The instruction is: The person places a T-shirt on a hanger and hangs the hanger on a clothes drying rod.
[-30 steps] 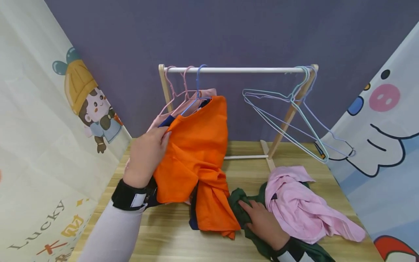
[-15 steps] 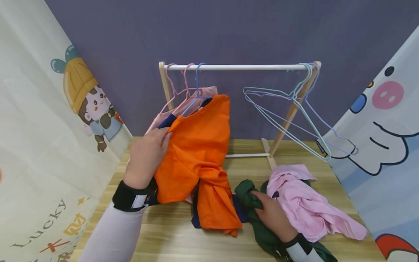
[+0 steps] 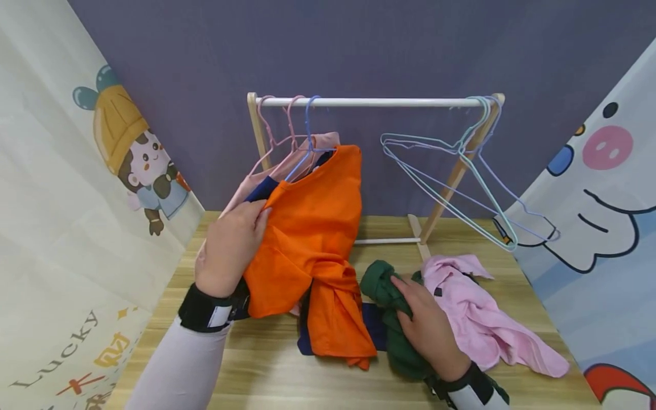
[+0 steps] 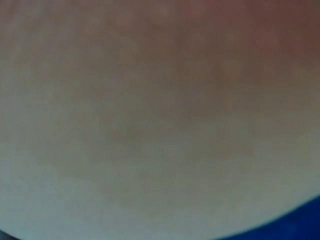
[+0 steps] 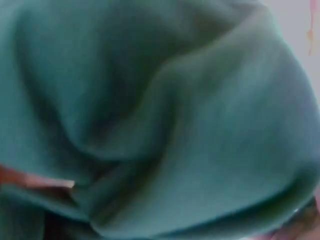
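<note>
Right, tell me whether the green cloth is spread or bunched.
Bunched: the green cloth gathers in thick folds, gripped by the right hand.

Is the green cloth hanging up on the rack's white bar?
No, the right hand holds the green cloth well below the white bar.

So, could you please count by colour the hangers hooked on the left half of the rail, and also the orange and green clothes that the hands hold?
Pink hangers: 2
Blue hanger: 1
Orange garment: 1, in the left hand
Green garment: 1, in the right hand
Total: 5
</note>
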The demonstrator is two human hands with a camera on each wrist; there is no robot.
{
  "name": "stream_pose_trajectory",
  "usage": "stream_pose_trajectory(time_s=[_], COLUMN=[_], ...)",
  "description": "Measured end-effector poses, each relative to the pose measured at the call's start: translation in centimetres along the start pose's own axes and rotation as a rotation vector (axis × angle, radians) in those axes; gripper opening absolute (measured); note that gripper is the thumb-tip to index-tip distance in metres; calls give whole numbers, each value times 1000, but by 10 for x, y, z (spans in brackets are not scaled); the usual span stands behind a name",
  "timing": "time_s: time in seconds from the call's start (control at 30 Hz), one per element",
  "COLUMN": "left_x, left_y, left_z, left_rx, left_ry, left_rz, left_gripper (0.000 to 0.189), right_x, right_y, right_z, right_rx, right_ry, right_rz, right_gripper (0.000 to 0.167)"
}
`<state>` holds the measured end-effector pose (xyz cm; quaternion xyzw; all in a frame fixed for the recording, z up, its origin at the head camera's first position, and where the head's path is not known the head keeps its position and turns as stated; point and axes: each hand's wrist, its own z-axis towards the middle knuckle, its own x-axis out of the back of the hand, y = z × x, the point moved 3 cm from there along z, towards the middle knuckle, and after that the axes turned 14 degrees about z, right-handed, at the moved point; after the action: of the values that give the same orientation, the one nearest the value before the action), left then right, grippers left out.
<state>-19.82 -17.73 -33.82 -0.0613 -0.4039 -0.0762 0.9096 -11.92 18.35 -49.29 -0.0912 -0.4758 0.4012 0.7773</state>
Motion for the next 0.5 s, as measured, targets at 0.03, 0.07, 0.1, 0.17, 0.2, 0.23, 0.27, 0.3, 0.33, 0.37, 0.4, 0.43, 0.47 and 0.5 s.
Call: stream_pose_trajectory(time_s=[0.03, 0.07, 0.1, 0.17, 0.2, 0.23, 0.27, 0.3, 0.33, 0.37, 0.4, 0.43, 0.47, 0.5], left_x=[0, 0, -1, -1, -1, -2, -2, -2, -2, -2, -2, -2, -1, -1], left_y=[0, 1, 2, 3, 3, 3, 4, 4, 4, 5, 5, 6, 6, 7], left_z=[0, 1, 1, 1, 1, 1, 0, 0, -1, -1, -2, -2, -3, -3], left_rx=[-3, -6, -10, -12, -12, -11, -11, -11, -12, -14, -16, -20, -24, -28], left_ry=[2, 4, 5, 7, 8, 10, 12, 16, 23, 31, 39, 47, 54, 60], left_rz=[1, 0, 0, 0, -1, -3, -3, -3, -1, -3, -2, -2, -2, -4], left_gripper=[24, 24, 24, 23, 23, 22, 22, 22, 22, 22, 22, 23, 23, 23], right_x=[-5, -9, -14, -25, -30, -35, -41, -46, -52, -58, -64, -69, -74, -79], right_y=[-3, -5, -7, -10, -11, -12, -13, -14, -14, -15, -15, -15, -14, -14], right_z=[-1, -2, -4, -7, -9, -11, -13, -14, -16, -18, -20, -22, -24, -26], right_rx=[15, 26, 35, 49, 54, 62, 71, 80, 88, 98, 106, 113, 116, 119], right_ry=[-9, -19, -28, -51, -70, -89, -110, -134, -164, -196, -228, -256, -280, -301], right_rz=[3, 5, 6, 4, -1, -4, -11, -22, -32, -44, -55, -65, -76, -87], right_gripper=[77, 75, 72, 69, 68, 67, 66, 65, 63, 62, 60, 58, 57, 55])
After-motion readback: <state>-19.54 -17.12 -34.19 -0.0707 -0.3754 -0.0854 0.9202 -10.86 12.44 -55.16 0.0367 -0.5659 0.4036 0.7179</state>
